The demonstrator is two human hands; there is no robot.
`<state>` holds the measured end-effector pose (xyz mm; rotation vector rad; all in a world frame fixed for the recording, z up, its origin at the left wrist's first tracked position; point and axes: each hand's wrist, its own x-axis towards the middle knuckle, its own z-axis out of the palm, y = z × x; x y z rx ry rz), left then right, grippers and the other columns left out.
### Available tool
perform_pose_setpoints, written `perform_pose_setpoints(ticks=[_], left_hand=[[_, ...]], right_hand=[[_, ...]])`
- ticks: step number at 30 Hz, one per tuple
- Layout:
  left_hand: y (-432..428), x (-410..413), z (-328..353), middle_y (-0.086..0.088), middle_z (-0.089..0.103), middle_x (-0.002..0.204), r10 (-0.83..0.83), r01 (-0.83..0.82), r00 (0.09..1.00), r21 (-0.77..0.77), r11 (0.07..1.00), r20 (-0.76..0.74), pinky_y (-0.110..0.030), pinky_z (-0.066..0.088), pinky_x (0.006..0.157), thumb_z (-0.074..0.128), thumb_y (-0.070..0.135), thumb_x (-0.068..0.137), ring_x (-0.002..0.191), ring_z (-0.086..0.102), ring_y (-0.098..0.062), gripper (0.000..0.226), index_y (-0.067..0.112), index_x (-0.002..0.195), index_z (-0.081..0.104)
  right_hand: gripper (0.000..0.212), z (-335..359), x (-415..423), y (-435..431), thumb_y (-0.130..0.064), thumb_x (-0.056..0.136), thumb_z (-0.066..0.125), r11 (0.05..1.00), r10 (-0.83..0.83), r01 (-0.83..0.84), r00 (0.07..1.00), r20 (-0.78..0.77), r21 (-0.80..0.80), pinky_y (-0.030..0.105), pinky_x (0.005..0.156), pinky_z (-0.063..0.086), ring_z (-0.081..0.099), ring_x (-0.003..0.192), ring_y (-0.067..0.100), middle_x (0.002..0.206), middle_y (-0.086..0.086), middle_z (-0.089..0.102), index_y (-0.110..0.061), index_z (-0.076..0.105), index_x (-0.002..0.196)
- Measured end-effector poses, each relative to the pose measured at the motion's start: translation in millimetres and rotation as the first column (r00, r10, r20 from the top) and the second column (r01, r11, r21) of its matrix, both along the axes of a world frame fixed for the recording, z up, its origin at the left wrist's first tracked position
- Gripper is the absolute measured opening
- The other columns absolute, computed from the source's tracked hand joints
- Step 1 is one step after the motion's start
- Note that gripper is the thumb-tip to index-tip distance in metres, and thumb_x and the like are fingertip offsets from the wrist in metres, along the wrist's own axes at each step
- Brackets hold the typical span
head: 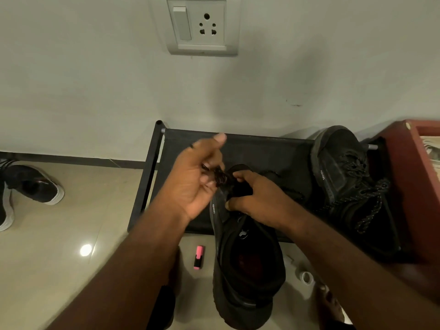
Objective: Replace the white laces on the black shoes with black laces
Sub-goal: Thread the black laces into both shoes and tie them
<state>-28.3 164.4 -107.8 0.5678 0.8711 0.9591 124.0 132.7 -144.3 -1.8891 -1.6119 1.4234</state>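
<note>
A black shoe stands heel toward me, its toe resting on the black shoe rack. My right hand grips the shoe's upper near the eyelets. Just left of it, my left hand pinches a bunched black lace above the shoe, thumb pointing up. A second black shoe with a speckled black lace threaded through it lies on the rack's right side. No white lace is visible.
A pink highlighter lies on the tiled floor left of the held shoe. A small white roll sits on the floor to the right. Black-and-white sneakers stand at far left. A red-brown cabinet borders the right; a wall socket is above.
</note>
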Motion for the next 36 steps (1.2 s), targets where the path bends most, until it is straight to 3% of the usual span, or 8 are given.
perform_pose_setpoints(ticks=[7, 10, 12, 14, 17, 22, 29, 36], left_hand=[[3.9, -20.1, 35.8, 0.008, 0.041, 0.046, -0.121, 0.057, 0.905, 0.166, 0.984, 0.407, -0.015, 0.026, 0.042, 0.075, 0.012, 0.077, 0.033, 0.041, -0.003, 0.037, 0.02, 0.059, 0.043], [-3.4, -7.1, 13.8, 0.01, 0.046, 0.049, -0.055, 0.098, 0.95, 0.127, 0.987, -0.308, -0.012, 0.028, 0.039, 0.078, 0.018, 0.078, 0.036, 0.041, -0.001, 0.033, 0.019, 0.064, 0.048], [-12.2, 6.4, -12.2, 0.01, 0.054, 0.059, -0.069, 0.306, 0.498, 0.101, 0.947, -0.865, -0.01, 0.032, 0.041, 0.077, 0.037, 0.081, 0.047, 0.048, 0.001, 0.032, 0.016, 0.073, 0.052], [-16.0, 13.7, -30.4, 0.009, 0.057, 0.076, -0.137, 0.391, 0.262, -0.025, 0.92, -0.955, -0.013, 0.034, 0.046, 0.075, 0.048, 0.079, 0.062, 0.053, 0.001, 0.035, 0.021, 0.086, 0.053], [-12.0, 13.6, -40.3, 0.004, 0.059, 0.095, -0.188, 0.363, 0.233, -0.094, 0.927, -0.954, -0.024, 0.049, 0.062, 0.077, 0.043, 0.078, 0.082, 0.06, -0.011, 0.045, 0.016, 0.104, 0.052], [-12.0, 18.5, -41.6, -0.001, 0.06, 0.098, -0.155, 0.365, 0.147, -0.093, 0.927, -0.977, -0.032, 0.054, 0.073, 0.074, 0.04, 0.077, 0.087, 0.061, -0.019, 0.046, 0.013, 0.106, 0.052], [-14.0, 24.2, -40.5, -0.001, 0.062, 0.094, -0.059, 0.362, 0.015, -0.05, 0.931, -0.998, -0.036, 0.055, 0.07, 0.069, 0.049, 0.077, 0.083, 0.062, -0.02, 0.045, 0.015, 0.103, 0.053], [-11.4, 25.0, -45.1, 0.0, 0.064, 0.092, -0.04, 0.365, 0.03, -0.027, 0.931, -0.999, -0.036, 0.056, 0.072, 0.066, 0.043, 0.083, 0.081, 0.062, -0.019, 0.034, 0.016, 0.101, 0.057]], right_hand=[[0.081, -2.9, 0.5, -1.6, -0.032, 0.078, 0.08, 0.999, -0.021, 0.02, 0.999, -0.035, -0.028, 0.022, 0.096, 0.035, 0.045, 0.13, 0.008, 0.147, -0.011, 0.046, -0.03, 0.042, 0.15], [0.068, -2.1, -1.4, -0.5, -0.029, 0.077, 0.079, 0.999, -0.036, 0.034, 0.996, -0.077, -0.018, 0.023, 0.095, 0.045, 0.055, 0.119, 0.007, 0.132, -0.015, 0.057, -0.031, 0.052, 0.139], [0.055, -1.3, 4.0, 1.7, -0.025, 0.076, 0.079, 1.0, 0.023, -0.024, 0.995, -0.1, -0.002, 0.025, 0.094, 0.052, 0.062, 0.106, 0.001, 0.116, -0.018, 0.064, -0.032, 0.059, 0.126], [0.057, -0.2, 16.7, 6.5, -0.016, 0.08, 0.078, 0.996, 0.079, -0.085, 0.986, -0.144, -0.035, 0.015, 0.095, 0.048, 0.059, 0.108, -0.005, 0.12, -0.019, 0.063, -0.029, 0.056, 0.13], [0.053, 2.4, 40.8, 17.9, 0.003, 0.09, 0.063, 0.988, -0.081, 0.034, 0.945, -0.318, -0.15, 0.023, 0.094, 0.05, 0.06, 0.117, 0.005, 0.135, -0.003, 0.061, -0.02, 0.054, 0.137], [0.065, -33.0, 59.1, 26.6, 0.004, 0.088, 0.055, 0.976, 0.001, -0.084, 0.925, 0.381, 0.202, 0.036, 0.113, 0.038, 0.049, 0.134, 0.026, 0.153, 0.007, 0.044, -0.02, 0.046, 0.147], [0.012, -61.9, 48.9, 27.5, -0.013, 0.098, 0.048, 0.979, 0.009, -0.13, 0.801, 0.598, 0.159, 0.033, 0.076, 0.046, 0.064, 0.095, 0.036, 0.102, 0.015, 0.064, -0.01, 0.058, 0.092], [0.009, -16.5, 70.7, 35.0, -0.017, 0.1, 0.053, 0.778, -0.494, 0.483, 0.866, -0.084, 0.403, 0.018, 0.051, 0.047, 0.067, 0.063, 0.01, 0.094, -0.003, 0.068, -0.018, 0.061, 0.096]])
